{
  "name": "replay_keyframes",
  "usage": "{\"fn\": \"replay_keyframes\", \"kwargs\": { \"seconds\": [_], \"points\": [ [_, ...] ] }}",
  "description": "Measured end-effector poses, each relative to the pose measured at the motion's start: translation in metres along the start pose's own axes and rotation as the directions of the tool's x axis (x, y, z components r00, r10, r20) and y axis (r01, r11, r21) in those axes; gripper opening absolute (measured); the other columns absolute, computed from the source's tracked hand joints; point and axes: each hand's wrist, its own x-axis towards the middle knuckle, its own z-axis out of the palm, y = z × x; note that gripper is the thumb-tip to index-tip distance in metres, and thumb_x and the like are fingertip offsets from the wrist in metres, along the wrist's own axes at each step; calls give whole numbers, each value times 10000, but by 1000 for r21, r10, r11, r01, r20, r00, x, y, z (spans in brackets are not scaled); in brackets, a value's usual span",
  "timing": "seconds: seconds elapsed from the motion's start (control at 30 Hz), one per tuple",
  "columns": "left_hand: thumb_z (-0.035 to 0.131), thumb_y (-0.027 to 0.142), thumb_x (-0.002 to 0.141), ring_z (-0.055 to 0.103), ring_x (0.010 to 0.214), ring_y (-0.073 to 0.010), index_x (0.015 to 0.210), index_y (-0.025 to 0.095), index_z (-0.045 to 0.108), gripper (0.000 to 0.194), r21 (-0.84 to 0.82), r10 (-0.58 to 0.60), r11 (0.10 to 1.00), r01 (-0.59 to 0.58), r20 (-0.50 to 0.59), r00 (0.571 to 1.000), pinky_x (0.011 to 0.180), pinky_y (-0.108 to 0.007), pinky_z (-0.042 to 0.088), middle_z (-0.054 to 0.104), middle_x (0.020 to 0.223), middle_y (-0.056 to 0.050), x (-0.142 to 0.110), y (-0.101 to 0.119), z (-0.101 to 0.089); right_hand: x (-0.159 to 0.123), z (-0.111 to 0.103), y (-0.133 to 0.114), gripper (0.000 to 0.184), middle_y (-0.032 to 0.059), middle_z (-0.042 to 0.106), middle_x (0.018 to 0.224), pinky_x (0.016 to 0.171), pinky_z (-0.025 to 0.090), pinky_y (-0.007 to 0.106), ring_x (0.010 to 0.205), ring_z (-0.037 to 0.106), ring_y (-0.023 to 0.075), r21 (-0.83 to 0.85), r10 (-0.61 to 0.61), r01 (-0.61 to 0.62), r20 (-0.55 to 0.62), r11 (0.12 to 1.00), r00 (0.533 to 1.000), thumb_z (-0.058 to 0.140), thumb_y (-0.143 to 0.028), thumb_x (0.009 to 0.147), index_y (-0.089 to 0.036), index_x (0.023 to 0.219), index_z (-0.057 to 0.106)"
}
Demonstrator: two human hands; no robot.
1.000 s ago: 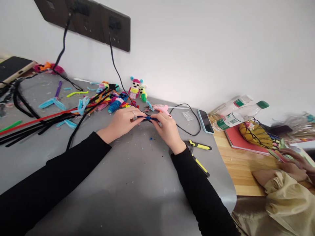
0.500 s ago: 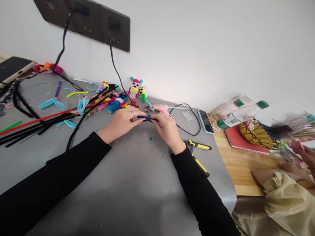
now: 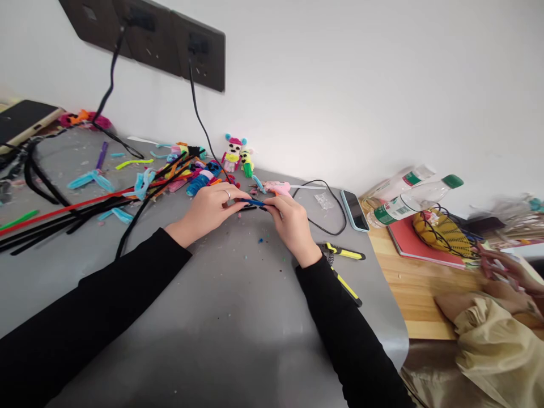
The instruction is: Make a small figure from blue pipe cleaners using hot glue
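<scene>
A short blue pipe cleaner (image 3: 254,203) runs between my two hands, above the grey table mat (image 3: 238,294). My left hand (image 3: 209,212), with a ring on one finger, pinches its left end. My right hand (image 3: 291,224) is closed on the other end. Just behind my fingers lies a pink glue gun (image 3: 276,187). A small dark piece lies under the pipe cleaner. Yellow-and-black pliers (image 3: 344,252) rest beside my right wrist.
Black and red pipe cleaners (image 3: 80,207) spread over the left side. Two small fuzzy dolls (image 3: 233,156) stand by the wall. At the right are a phone (image 3: 355,211), plastic bottles (image 3: 393,209), a red notebook (image 3: 425,243) and another person's hand (image 3: 510,269).
My fingers have shifted slightly on the blue pipe cleaner, and more of it shows between them. At the far right, the other person's hand has moved left and down.
</scene>
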Motion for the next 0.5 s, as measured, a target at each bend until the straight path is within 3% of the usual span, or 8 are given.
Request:
{"fn": "replay_keyframes", "kwargs": {
  "seconds": [0.3,0.5],
  "points": [
    [603,367,1036,733,828,-206,966,215,827,279,-2,23,1000,-23,-29,999,765,-312,564,823,919,-64,0,-4,0,1,-3,-4,219,107,777,1056,897,571,365,1064,714,256,23,-40,39,9,999,999,554,-263,1074,-212,1140,756],
    [604,380,1018,713,785,-189,1041,223,834,279,13,-61,998,61,4,998,712,-285,554,827,965,-57,0,-2,-1,1,-1,1,238,103,783,1006,883,574,369,1022,723,256,17,-32,31,7,999,999,537,-265,1080,-211,1090,769]
  ]
}}
